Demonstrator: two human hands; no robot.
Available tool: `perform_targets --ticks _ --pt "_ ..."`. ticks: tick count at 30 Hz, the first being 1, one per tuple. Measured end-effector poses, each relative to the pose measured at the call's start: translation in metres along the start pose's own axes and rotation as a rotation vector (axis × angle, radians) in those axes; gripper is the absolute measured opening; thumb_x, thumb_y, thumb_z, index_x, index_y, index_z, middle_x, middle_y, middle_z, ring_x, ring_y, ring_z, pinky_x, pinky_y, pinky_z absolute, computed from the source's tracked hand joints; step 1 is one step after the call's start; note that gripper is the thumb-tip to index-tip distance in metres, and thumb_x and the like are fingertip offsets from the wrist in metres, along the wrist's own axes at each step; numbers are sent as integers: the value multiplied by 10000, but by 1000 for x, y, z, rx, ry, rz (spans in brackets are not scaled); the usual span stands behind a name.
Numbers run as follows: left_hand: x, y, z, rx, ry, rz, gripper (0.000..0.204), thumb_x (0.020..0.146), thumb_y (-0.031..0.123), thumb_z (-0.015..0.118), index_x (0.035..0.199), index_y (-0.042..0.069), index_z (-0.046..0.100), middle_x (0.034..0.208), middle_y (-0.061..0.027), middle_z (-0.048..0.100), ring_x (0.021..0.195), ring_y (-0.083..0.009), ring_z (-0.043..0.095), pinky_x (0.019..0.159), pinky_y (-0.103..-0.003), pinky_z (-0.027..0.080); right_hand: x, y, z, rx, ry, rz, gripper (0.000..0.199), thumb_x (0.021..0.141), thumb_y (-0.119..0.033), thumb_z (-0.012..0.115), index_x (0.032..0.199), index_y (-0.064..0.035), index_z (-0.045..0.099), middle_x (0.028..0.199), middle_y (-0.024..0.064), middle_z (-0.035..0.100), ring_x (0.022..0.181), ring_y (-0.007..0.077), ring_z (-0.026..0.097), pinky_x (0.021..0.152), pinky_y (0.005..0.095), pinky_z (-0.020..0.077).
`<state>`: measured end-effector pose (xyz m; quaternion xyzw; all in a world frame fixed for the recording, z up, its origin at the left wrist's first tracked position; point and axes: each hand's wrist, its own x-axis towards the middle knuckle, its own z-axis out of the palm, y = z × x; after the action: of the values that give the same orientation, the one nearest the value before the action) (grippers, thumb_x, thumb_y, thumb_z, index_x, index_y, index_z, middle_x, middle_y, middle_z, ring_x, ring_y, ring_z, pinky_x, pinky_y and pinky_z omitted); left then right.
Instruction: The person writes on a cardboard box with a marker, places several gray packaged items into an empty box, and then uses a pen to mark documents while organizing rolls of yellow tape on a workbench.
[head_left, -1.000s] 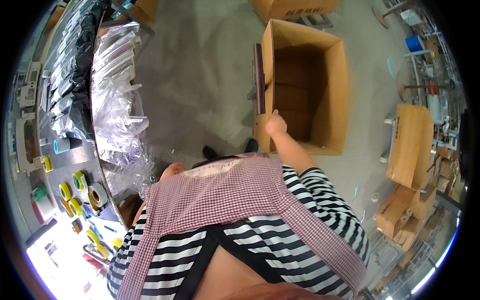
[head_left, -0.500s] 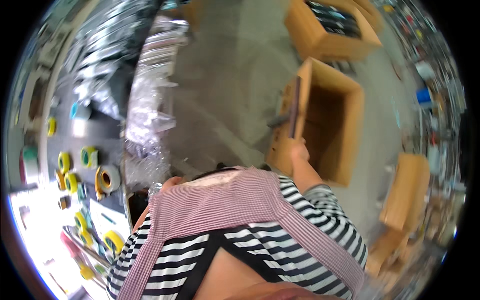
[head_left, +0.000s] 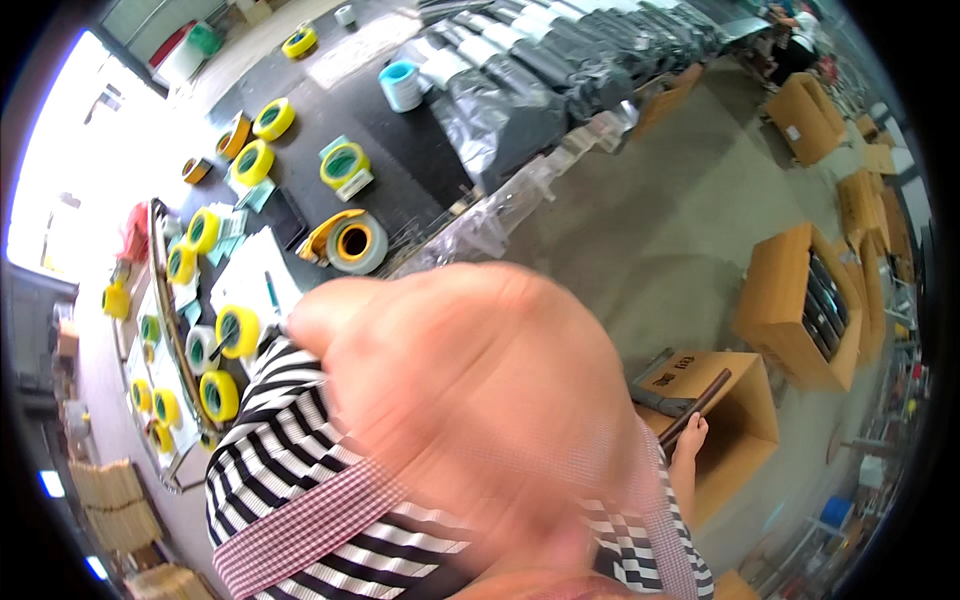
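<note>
Head view: I see the right hand (head_left: 692,437) clasping the open carton (head_left: 755,398) by its edge, right of the bench (head_left: 432,185); uneven pulling could tip it. The left hand (head_left: 470,370) blurs across my lens, its grip unclear.

An open, rectangular brown cardboard box (head_left: 752,405) stands at four o'clock; along its ten-o'clock rim, a slim, straight dark-brown bar (head_left: 709,394) slants from seven toward one.
</note>
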<state>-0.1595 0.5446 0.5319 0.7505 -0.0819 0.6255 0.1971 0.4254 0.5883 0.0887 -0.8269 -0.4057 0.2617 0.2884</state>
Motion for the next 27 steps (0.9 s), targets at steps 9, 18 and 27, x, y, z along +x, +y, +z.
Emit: perform_targets --ticks 9,18,27 --pt "31 -49 35 -105 758 -31 91 797 -61 755 840 6 713 977 -116 658 834 -218 623 715 -227 581 -30 -92 42 -912 -70 14 543 841 -316 731 1229 5 530 1181 264 597 1042 438 625 912 510 510" --pt "35 -176 -21 -20 613 378 48 825 -25 740 837 9 708 918 -103 644 794 -213 633 697 -232 585 130 -201 70 -938 -431 -493 479 842 -291 728 1185 2 567 1050 229 649 986 402 648 865 482 518" --pt "-28 -168 -139 1105 152 -241 99 912 99 619 939 31 686 959 -111 673 875 -297 660 733 -353 558 144 -398 189 -611 -613 -819 390 867 -243 698 1172 -16 609 937 153 680 868 320 662 792 435 519"
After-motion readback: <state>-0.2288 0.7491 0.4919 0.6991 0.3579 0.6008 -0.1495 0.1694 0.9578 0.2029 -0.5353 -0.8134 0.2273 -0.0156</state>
